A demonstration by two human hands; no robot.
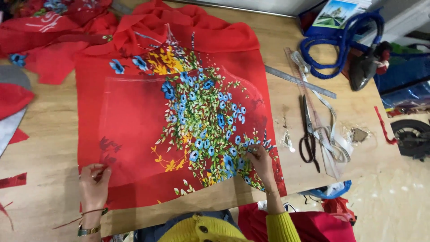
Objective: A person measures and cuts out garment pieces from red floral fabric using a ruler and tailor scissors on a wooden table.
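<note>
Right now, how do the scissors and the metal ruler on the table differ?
The scissors are dark with looped handles; the metal ruler is a plain pale grey strip. The scissors lie nearly straight up and down in the picture, shut, while the ruler runs on a slant, its left end against the red flowered cloth. The scissors sit nearer the right hand than the ruler does. Both rest flat on the wooden table, untouched.
</note>
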